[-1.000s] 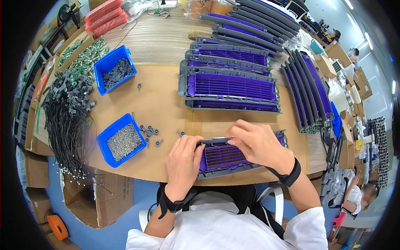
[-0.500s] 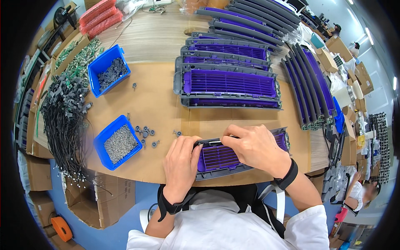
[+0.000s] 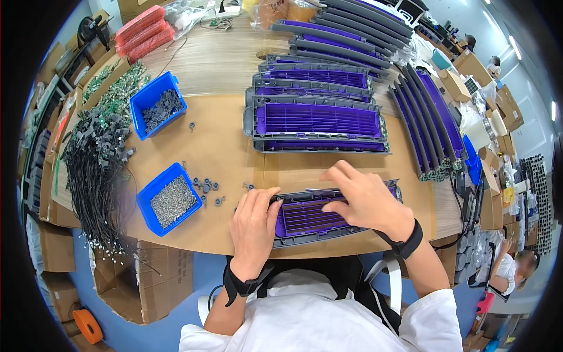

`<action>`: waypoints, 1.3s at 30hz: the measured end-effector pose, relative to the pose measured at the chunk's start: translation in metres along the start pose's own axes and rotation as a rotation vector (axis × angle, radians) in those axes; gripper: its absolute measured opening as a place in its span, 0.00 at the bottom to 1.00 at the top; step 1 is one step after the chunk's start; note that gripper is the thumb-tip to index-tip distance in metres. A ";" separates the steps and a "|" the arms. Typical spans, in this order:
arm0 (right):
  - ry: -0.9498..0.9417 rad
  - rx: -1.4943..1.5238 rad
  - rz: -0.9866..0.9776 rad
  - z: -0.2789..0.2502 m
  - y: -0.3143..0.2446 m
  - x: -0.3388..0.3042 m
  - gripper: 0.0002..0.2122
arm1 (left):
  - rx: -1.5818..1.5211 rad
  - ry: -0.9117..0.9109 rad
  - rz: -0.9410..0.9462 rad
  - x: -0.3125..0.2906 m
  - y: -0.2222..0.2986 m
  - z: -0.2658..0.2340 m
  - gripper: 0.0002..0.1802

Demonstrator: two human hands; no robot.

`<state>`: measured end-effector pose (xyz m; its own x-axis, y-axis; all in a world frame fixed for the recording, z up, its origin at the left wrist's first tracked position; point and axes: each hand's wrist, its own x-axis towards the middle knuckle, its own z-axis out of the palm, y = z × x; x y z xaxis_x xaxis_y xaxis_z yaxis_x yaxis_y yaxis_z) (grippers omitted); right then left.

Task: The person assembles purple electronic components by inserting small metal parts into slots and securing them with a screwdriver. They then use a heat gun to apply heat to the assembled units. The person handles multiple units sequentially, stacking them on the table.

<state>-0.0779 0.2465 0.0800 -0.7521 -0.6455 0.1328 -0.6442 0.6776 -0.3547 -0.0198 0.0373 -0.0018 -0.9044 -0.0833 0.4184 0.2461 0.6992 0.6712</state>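
Observation:
A slotted purple panel in a dark grey frame [image 3: 314, 218] lies lengthwise at the near table edge. My left hand [image 3: 254, 226] grips its left end, thumb along the near side and fingers at the far corner. Over the panel's right half is my right hand [image 3: 366, 202], thumb and fingers spread apart. A thin, pale, shiny strip [image 3: 321, 189] shows along the panel's far edge beside the right fingers; its kind and whether the hand touches it I cannot make out. Several small grey round parts [image 3: 206, 186] lie left of the panel.
Behind stand several more purple-and-grey panels [image 3: 316, 120], with another row [image 3: 425, 123] to the right. At left are a blue bin of screws [image 3: 145, 205], a blue bin of grey parts [image 3: 139, 116] and a bundle of black cables [image 3: 88, 176]. An open carton [image 3: 167, 281] stands below the table.
My right hand has opened from a pinch at the panel's far edge, its thumb and fingers now apart. The left hand stays on the panel's left end.

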 end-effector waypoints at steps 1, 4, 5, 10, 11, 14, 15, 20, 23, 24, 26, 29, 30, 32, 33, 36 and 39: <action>-0.008 -0.046 0.049 -0.003 0.002 -0.005 0.12 | -0.015 0.007 -0.008 -0.001 0.000 0.000 0.12; -0.074 -0.152 0.125 -0.011 0.013 -0.020 0.13 | -0.051 0.030 -0.018 -0.002 0.000 0.000 0.14; -0.103 -0.182 0.139 -0.012 0.016 -0.024 0.12 | -0.054 0.045 -0.014 -0.002 -0.001 0.000 0.14; -0.074 -0.131 0.133 -0.010 0.019 -0.035 0.11 | -0.139 0.045 -0.083 -0.003 0.005 -0.006 0.15; -0.069 -0.123 0.129 -0.011 0.019 -0.036 0.11 | -0.152 0.057 -0.082 -0.004 0.004 -0.008 0.16; -0.071 -0.110 0.144 -0.011 0.019 -0.036 0.11 | -0.124 0.106 -0.092 -0.009 -0.002 -0.015 0.17; -0.082 -0.117 0.171 -0.011 0.019 -0.038 0.11 | -0.110 0.119 -0.098 -0.011 -0.005 -0.016 0.17; -0.067 -0.073 0.154 -0.014 0.022 -0.044 0.12 | 0.127 0.046 -0.099 -0.007 -0.009 -0.039 0.20; -0.002 -0.003 0.141 -0.028 0.025 -0.049 0.12 | 0.161 -0.011 -0.113 -0.009 -0.005 -0.039 0.19; 0.055 0.010 0.161 -0.031 0.028 -0.053 0.12 | 0.170 -0.023 -0.093 -0.010 -0.008 -0.038 0.19; 0.170 0.056 0.227 -0.044 0.036 -0.061 0.12 | 0.154 -0.036 -0.094 -0.011 -0.009 -0.034 0.18; 0.361 0.071 0.449 -0.063 0.044 -0.074 0.11 | 0.098 -0.029 -0.137 -0.012 -0.009 -0.031 0.16; 0.386 0.042 0.538 -0.071 0.046 -0.077 0.11 | 0.081 -0.020 -0.134 -0.012 -0.009 -0.030 0.15; 0.457 -0.044 0.657 -0.082 0.059 -0.084 0.11 | 0.054 -0.011 -0.132 -0.010 -0.009 -0.029 0.14; 0.508 -0.056 0.660 -0.083 0.069 -0.084 0.11 | 0.052 -0.009 -0.139 -0.010 -0.009 -0.028 0.13; 0.510 -0.238 0.675 -0.090 0.089 -0.063 0.12 | 0.051 0.026 -0.114 -0.012 -0.012 -0.027 0.13; 0.520 -0.468 0.544 -0.083 0.131 -0.044 0.12 | -0.016 0.051 -0.147 -0.015 -0.017 -0.026 0.14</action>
<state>-0.1406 0.3930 0.1042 -0.8654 -0.0269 0.5004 -0.0837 0.9923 -0.0914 -0.0012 0.0082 -0.0034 -0.9123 -0.2201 0.3453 0.1185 0.6652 0.7372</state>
